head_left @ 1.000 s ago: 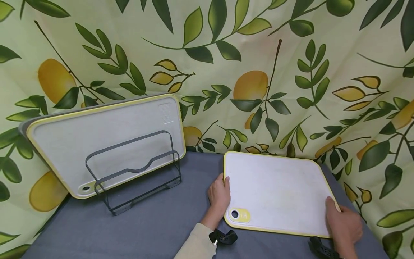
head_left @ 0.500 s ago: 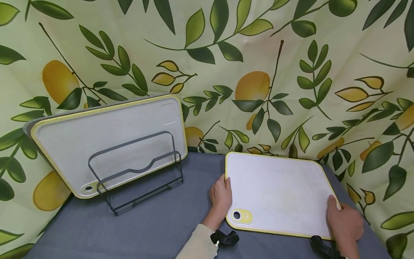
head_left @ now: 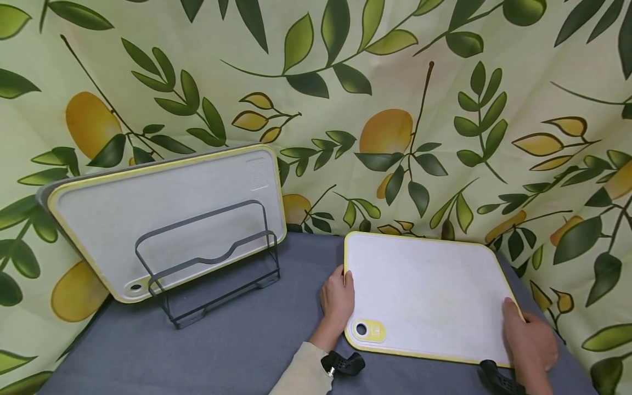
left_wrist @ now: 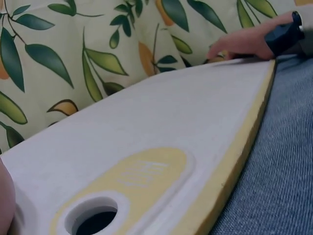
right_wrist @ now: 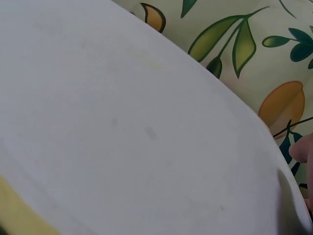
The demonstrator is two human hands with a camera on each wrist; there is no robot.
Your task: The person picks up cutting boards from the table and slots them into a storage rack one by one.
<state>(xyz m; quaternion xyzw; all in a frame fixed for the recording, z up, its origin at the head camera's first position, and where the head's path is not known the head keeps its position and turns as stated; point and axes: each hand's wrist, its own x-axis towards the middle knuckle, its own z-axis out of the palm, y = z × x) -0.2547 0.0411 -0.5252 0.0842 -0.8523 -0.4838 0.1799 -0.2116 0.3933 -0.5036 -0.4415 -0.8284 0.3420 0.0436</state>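
A white cutting board point(head_left: 429, 296) with a yellow rim lies on the right half of the table in the head view. My left hand point(head_left: 338, 300) grips its left edge, thumb on top, above the yellow patch point(head_left: 375, 330) with a hanging hole. At the right edge, my right hand point(head_left: 529, 340) holds the board with the thumb over the rim; its fingers are mostly hidden. The left wrist view looks along the board's yellow edge toward the right hand point(left_wrist: 244, 41). In the right wrist view the board point(right_wrist: 146, 107) fills most of the frame.
To the left stands a dark wire rack point(head_left: 207, 260). Behind its front bars leans a second white board point(head_left: 163, 214) with a yellow rim, and a grey one point(head_left: 44, 192) shows behind that. A fruit-patterned cloth point(head_left: 321, 109) hangs behind the grey-covered table point(head_left: 232, 340).
The head view has shifted slightly. My right hand and the board's right edge have moved a little to the right; both hands keep their hold.
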